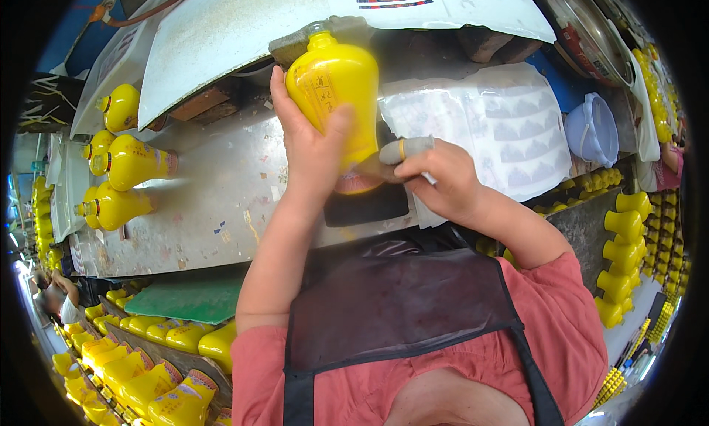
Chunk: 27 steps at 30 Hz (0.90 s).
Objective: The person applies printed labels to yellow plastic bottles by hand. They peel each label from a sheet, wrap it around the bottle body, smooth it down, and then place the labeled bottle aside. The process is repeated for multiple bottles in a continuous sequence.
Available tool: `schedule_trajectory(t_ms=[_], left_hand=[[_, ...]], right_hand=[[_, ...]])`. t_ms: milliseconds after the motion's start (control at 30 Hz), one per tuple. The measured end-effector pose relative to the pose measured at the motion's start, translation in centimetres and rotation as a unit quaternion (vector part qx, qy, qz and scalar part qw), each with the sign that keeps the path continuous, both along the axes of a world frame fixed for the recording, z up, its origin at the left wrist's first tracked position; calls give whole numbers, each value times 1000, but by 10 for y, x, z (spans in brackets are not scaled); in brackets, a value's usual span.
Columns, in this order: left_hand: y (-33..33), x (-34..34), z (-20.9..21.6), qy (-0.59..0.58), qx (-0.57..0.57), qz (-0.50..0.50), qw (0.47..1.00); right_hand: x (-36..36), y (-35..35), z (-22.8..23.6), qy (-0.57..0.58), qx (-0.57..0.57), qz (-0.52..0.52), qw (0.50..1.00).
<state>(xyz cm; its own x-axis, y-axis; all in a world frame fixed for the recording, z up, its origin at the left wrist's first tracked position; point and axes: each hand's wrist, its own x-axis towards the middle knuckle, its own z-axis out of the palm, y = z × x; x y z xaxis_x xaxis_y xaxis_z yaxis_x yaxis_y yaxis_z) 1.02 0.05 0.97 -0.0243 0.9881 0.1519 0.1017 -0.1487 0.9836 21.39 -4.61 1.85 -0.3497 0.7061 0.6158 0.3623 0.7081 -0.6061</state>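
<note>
A glossy yellow bottle (354,75) with a narrow neck and wide shoulders lies tilted over the metal worktop, its neck pointing away from me. My left hand (306,149) grips its left side, thumb across the printed front. The neck rests against a grey block (292,48). At the bottle's lower right, my right hand (439,175) pinches a thin, flat brownish scraper-like piece (375,167) against the base, where a patterned band (356,182) shows. A grey cover with a yellow band wraps one right finger. Under the base lies a black pad (367,206).
Several yellow bottles (136,162) lie at the worktop's left. Printed decal sheets (517,131) spread to the right, beside a pale blue bucket (592,131). A white board (229,27) overhangs the back. More bottles (140,378) fill racks at lower left, below a green board (188,299).
</note>
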Motion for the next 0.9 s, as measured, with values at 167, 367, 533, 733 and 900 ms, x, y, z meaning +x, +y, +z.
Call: schedule_trajectory(t_ms=[167,367,533,733,900], left_hand=[[-10,2,6,-19,-45,-20,999],[-10,0,9,-24,-70,-44,996],[-11,2,5,20,-52,-29,998],[-10,5,8,123,-19,-7,992],[-11,7,10,178,20,12,984]], right_hand=[[1,9,11,-3,-125,-144,982],[-9,31,31,23,-108,-141,984],[-22,57,56,-12,-22,-119,993],[-29,89,82,-46,14,-118,992],[-33,98,83,-99,-11,-143,985]])
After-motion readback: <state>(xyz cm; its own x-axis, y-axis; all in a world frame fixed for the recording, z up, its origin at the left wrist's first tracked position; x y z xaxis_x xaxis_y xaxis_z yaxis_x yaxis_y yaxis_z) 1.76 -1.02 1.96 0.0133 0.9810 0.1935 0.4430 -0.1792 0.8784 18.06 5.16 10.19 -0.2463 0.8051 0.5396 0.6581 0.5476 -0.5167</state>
